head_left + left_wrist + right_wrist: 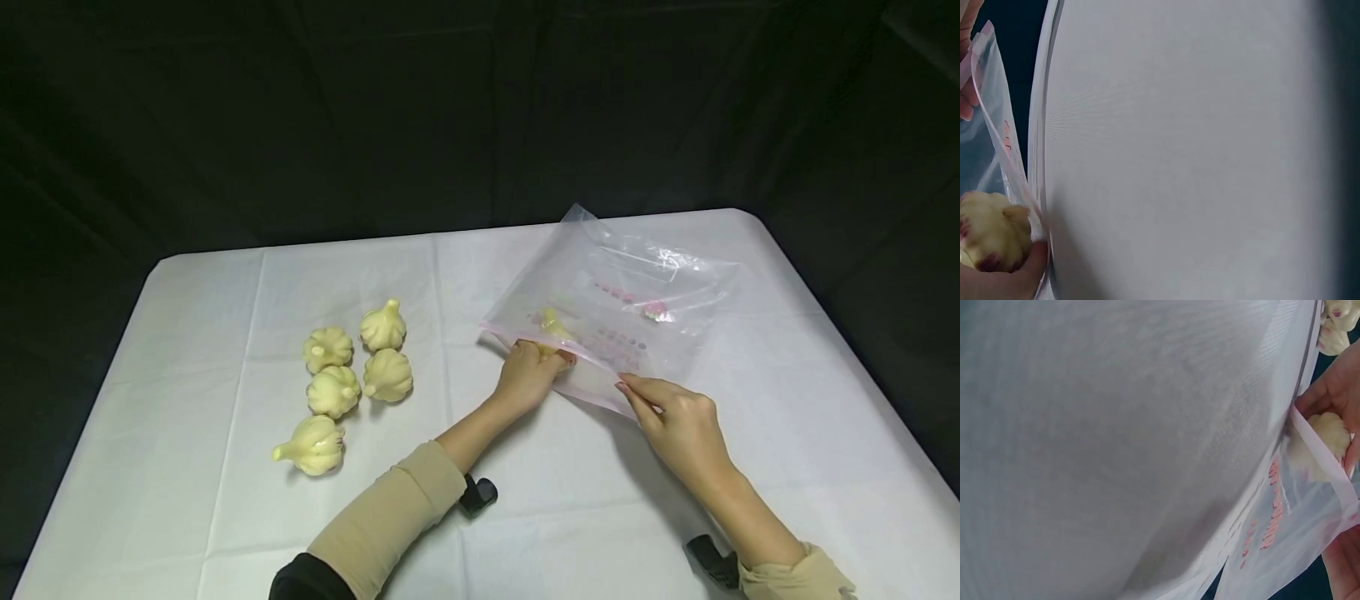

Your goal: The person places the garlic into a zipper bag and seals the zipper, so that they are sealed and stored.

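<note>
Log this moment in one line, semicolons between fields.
left hand: holds garlic bulb at mouth of bag; right hand: pinches bag edge; white cloth: five more bulbs

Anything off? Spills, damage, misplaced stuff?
Nothing stands out; no visible spill or damage. Five pale-yellow garlic bulbs lie on the white tablecloth; the left hand holds a sixth bulb at the mouth of the clear, pink-edged plastic bag.

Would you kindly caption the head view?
Left hand holds garlic bulb partly inside plastic bag; right hand pinches bag's edge.

Head view faces down from above; nearer wrist views share the bag (622, 304).
</note>
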`<state>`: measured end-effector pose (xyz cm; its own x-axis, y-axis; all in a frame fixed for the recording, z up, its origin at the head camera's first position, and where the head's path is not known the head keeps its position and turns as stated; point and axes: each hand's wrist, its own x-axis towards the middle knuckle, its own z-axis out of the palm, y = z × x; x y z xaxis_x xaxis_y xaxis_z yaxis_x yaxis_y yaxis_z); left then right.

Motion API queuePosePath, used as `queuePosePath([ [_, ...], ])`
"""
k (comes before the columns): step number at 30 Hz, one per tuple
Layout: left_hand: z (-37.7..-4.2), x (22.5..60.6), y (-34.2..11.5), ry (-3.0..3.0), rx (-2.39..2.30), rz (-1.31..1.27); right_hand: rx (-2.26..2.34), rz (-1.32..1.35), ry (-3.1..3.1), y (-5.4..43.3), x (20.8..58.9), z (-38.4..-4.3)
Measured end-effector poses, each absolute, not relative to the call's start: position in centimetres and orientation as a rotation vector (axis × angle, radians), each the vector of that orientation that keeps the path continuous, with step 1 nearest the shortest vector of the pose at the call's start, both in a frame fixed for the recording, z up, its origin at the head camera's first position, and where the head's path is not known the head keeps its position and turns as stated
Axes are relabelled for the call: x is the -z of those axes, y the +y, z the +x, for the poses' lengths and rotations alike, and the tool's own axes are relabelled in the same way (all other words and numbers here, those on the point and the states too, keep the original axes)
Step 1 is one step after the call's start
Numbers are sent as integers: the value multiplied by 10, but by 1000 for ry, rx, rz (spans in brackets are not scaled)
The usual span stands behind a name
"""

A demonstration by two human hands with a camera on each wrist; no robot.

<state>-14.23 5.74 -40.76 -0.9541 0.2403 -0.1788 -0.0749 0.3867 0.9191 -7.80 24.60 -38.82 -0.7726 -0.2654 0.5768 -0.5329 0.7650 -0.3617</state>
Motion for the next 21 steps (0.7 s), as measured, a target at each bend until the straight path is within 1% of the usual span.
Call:
queuePosePath([
  [8, -145, 406, 62, 2420, -1712, 53, -711, 603, -2444, 246, 382, -80],
  [14, -145, 406, 65, 2464, -1748, 79, -703, 611, -2431, 246, 374, -79],
  [21, -145, 405, 71, 2450, -1808, 87, -711, 650, -2388, 245, 373, -77],
])
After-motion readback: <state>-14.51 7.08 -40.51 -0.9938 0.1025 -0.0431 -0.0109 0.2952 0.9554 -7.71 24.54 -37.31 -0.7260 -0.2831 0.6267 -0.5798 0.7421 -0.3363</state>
